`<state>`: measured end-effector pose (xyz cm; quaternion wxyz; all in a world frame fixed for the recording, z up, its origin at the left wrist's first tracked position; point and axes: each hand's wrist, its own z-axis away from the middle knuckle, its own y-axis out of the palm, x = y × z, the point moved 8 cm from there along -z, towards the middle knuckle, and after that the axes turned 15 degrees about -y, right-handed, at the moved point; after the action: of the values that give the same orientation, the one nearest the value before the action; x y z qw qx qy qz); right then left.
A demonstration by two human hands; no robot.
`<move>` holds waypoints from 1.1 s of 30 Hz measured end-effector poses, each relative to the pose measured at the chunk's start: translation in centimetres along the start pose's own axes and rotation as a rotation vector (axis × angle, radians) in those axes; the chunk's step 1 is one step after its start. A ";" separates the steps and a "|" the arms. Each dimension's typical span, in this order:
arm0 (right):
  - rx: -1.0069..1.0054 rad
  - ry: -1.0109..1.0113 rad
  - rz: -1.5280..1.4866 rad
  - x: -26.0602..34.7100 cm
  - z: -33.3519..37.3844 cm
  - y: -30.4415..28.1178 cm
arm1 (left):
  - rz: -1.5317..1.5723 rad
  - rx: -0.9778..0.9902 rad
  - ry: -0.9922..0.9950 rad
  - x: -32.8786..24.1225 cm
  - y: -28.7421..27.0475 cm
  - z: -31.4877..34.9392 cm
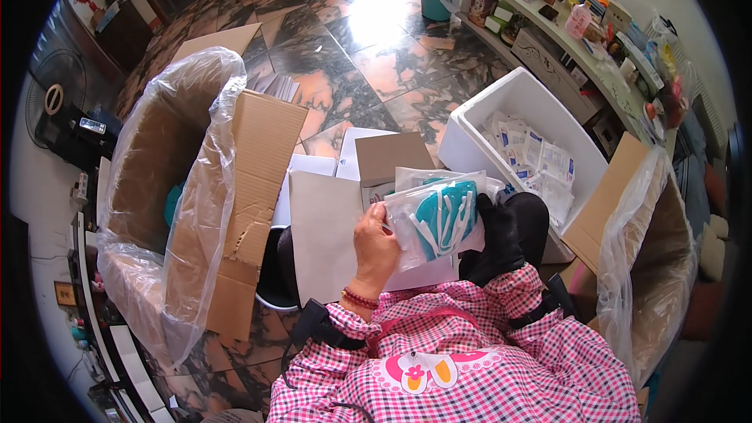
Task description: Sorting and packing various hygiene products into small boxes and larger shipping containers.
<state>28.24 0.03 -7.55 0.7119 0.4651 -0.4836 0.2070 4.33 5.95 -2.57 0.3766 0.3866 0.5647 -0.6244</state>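
Note:
In front of my lap I hold a clear plastic bag point(445, 219) with a folded teal item and white strap-like strips inside. My left hand point(374, 241), bare with a red bead bracelet at the wrist, pinches the bag's left edge. On its right edge closes my right hand point(499, 235), which wears a black glove. Directly beyond the bag is an open small carton point(395, 158), partly covered by it; what it contains is mostly hidden. Another clear bag edge shows behind the one I hold.
A plastic-lined cardboard box point(270, 141) stands at left, a teal piece point(174, 204) inside. At right are a white bin point(470, 102) with several white packets point(533, 158) and another plastic-lined box point(650, 243). A cluttered counter point(540, 12) and green bucket point(436, 1) are farther off.

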 end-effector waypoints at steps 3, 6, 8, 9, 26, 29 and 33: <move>0.010 0.061 0.014 -0.8 0.0 0.1 | -0.041 -0.039 0.108 0.9 0.7 0.2; 0.034 0.006 0.040 0.5 0.1 1.1 | 0.057 -0.044 0.082 1.7 1.3 0.0; 0.007 -0.070 0.103 1.3 -0.2 1.1 | 0.456 0.216 -0.120 2.4 2.7 -0.1; 0.013 -0.071 0.099 1.2 -0.3 1.1 | 0.454 0.210 -0.117 2.8 2.4 -0.3; 0.096 -0.427 1.069 -0.3 -3.2 -0.4 | 0.196 -0.032 -0.241 4.1 0.8 -1.0; 0.026 -0.394 0.931 0.9 -3.6 1.0 | 0.688 0.224 -0.279 4.2 2.4 -2.0; -0.012 -0.381 0.876 1.4 -3.9 1.6 | 0.671 0.374 -0.167 0.1 1.4 -1.1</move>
<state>29.64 3.92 -5.97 0.4591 0.2429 -0.7573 0.3960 5.66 6.90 -3.30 0.5275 0.5596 0.2508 -0.5879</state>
